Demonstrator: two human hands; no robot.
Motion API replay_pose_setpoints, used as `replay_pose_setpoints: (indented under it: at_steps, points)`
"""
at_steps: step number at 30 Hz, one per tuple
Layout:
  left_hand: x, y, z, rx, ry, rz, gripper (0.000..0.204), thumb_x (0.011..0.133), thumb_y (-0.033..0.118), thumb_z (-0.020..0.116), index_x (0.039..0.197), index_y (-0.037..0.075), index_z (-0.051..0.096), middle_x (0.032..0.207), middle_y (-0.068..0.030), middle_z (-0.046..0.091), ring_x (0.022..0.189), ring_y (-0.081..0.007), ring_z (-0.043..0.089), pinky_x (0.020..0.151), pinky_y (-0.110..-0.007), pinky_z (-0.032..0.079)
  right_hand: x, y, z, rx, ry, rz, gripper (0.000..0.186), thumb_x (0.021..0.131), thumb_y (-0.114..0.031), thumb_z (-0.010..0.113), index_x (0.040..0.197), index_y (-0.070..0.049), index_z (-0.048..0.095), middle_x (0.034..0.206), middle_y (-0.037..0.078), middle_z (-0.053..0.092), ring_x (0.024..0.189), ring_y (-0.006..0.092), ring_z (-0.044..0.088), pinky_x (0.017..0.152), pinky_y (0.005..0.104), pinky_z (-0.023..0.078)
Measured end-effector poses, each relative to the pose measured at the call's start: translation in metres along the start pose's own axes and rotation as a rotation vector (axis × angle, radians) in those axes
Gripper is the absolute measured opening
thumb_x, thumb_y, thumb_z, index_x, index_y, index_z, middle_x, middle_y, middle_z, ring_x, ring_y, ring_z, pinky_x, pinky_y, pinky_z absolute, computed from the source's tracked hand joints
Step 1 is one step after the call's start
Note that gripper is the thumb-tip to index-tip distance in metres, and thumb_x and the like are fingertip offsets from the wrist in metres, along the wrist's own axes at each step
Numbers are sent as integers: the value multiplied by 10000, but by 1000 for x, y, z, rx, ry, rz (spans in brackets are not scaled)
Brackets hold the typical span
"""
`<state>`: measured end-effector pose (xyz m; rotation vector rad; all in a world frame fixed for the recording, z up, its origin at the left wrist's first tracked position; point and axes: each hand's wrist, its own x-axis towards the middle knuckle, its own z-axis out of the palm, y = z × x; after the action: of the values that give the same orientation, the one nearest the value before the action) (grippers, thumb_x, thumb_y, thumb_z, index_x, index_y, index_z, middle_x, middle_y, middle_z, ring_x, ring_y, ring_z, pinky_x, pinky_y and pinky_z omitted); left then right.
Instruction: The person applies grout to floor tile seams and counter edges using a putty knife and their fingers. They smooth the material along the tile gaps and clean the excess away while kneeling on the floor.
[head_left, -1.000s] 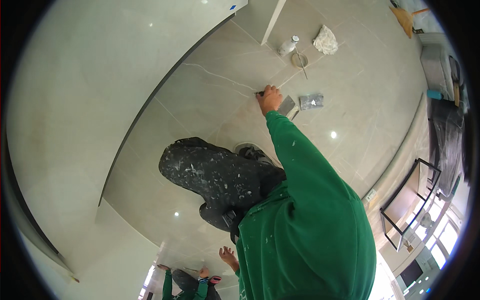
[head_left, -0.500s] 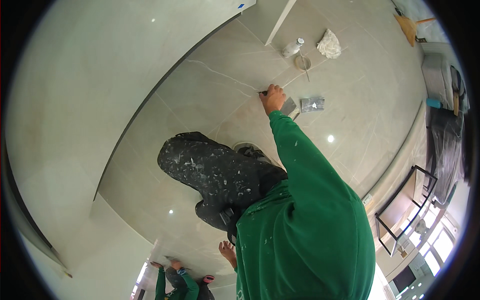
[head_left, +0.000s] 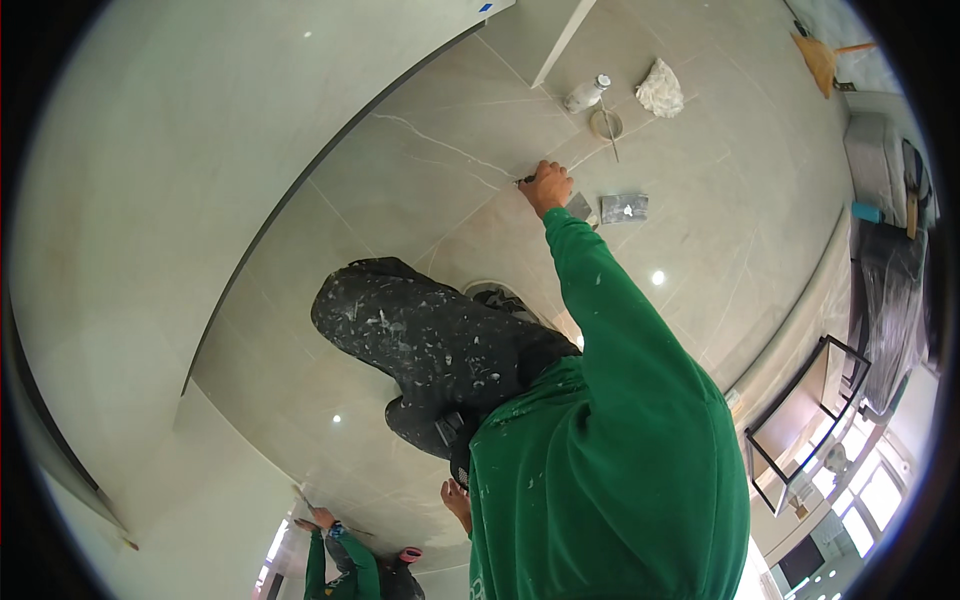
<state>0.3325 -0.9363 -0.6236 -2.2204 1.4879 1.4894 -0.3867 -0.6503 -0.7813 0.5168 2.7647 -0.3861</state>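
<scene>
My right hand (head_left: pixel 547 187) reaches out over the grey veined tiles (head_left: pixel 420 200), fingers closed on a small dark tool (head_left: pixel 524 181) whose tip rests at a pale line between tiles. Most of that tool is covered by the fingers. Beside the wrist lies a flat grey plate (head_left: pixel 580 207), partly hidden by the sleeve. Just right of it is a dark rectangular board (head_left: pixel 625 208) with a white dab on top. My left hand (head_left: pixel 456 503) hangs low by my body, fingers loosely curled and apart, partly covered by my clothes; nothing shows in it.
Beyond my right hand stand a white bottle (head_left: pixel 583 95), a cup (head_left: pixel 606 124) with a stick in it and a crumpled white cloth (head_left: pixel 660 90). A black-framed stand (head_left: pixel 808 420) and wrapped furniture (head_left: pixel 885 310) line the right. Another person (head_left: pixel 345 565) works at lower left.
My right hand has shifted slightly up and to the right, still gripping the dark tool. My left hand shows less from behind my body. The other person's hands have moved.
</scene>
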Motion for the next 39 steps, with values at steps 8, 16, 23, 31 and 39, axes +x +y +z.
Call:
replay_pose_setpoints:
  at_steps: [8,16,23,31,39]
  points:
    - [5,7,-8,621,-15,346,600,990,151,603,1501,58,304,1431,-272,487,1224,-402,565,976,-514,520,-13,5,11,68,18,39,573,738,-481,795,1123,-90,632,1128,97,624,1109,290,583,890,442,465]
    - [21,-1,-7,-23,-9,121,583,997,195,607,1479,32,324,1350,-241,530,1122,-361,584,865,-472,533,-10,0,2,58,-13,45,566,732,-488,796,1105,-90,644,1105,101,640,1098,293,596,874,438,477]
    - [20,6,-6,100,-83,187,555,985,310,622,1394,-8,423,1074,-158,641,731,-191,611,551,-301,476,-4,-1,-5,21,-72,25,589,732,-497,789,1131,-86,650,1139,111,647,1118,298,598,886,433,484]
    - [10,6,-6,200,-15,207,532,983,310,627,1373,-6,450,1020,-134,643,663,-154,566,501,-266,426,-6,2,-2,21,-101,54,625,726,-521,785,1155,-89,646,1163,114,642,1136,296,595,896,439,485]
    - [-5,13,-3,72,-35,201,491,985,309,627,1334,-11,494,935,-108,621,665,-141,555,497,-256,422,-4,1,0,18,-136,54,653,719,-535,777,1168,-82,632,1193,123,630,1160,298,583,914,439,482]
